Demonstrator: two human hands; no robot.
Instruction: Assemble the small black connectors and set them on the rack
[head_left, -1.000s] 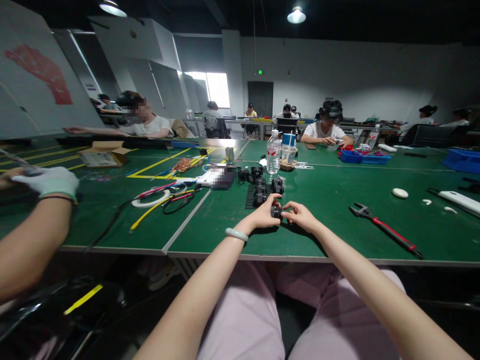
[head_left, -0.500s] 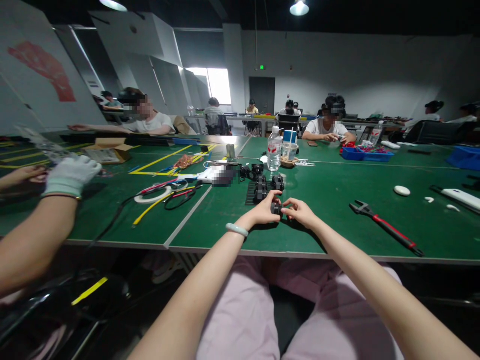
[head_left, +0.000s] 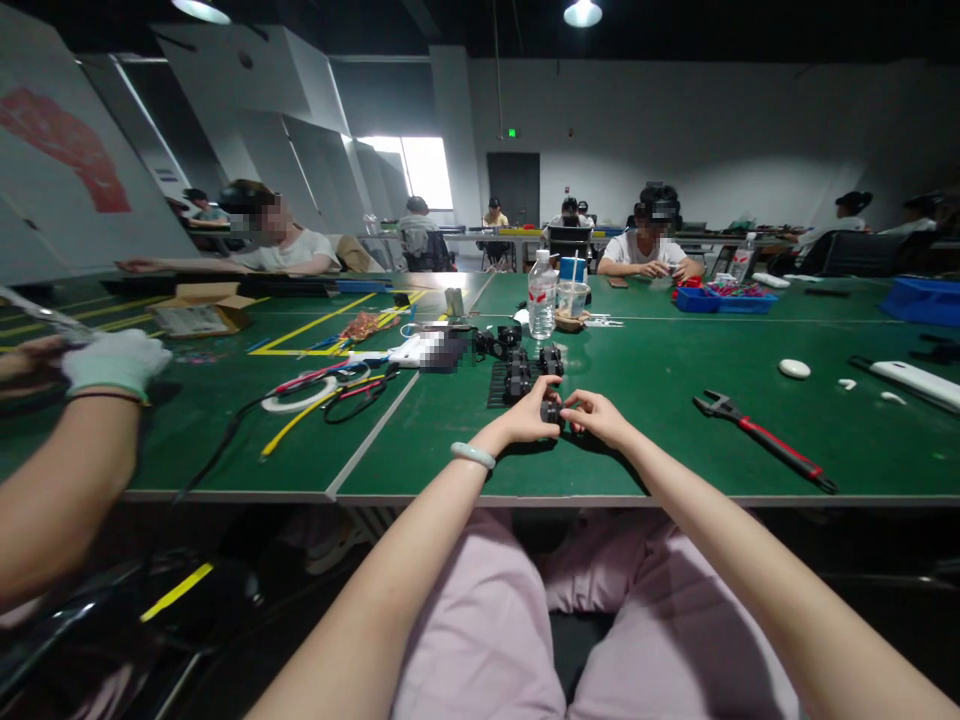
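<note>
Between my two hands, low over the green table [head_left: 465,455], is a small round black part [head_left: 550,412]; its exact kind is too small to tell. My left hand [head_left: 528,413] curls around it from the left, thumb and fingers closed on it. From the right, my right hand [head_left: 596,418] pinches at its edge with thumb and forefinger. Just behind my left hand stand several similar black parts [head_left: 517,375], beside a dark ribbed piece [head_left: 497,385]. A pale green bangle [head_left: 472,455] circles my left wrist.
An adjustable wrench [head_left: 765,440] with red-black handles lies at right, near a white oval case [head_left: 794,369]. A water bottle [head_left: 541,300] and plastic cup [head_left: 572,297] stand behind my hands. Cables [head_left: 300,415] lie left; a co-worker's gloved hand [head_left: 116,362] works there.
The view has shifted slightly to the right. Both my hands keep their hold on the black part, with little finger movement. The neighbour's gloved hand has moved a bit left and down.
</note>
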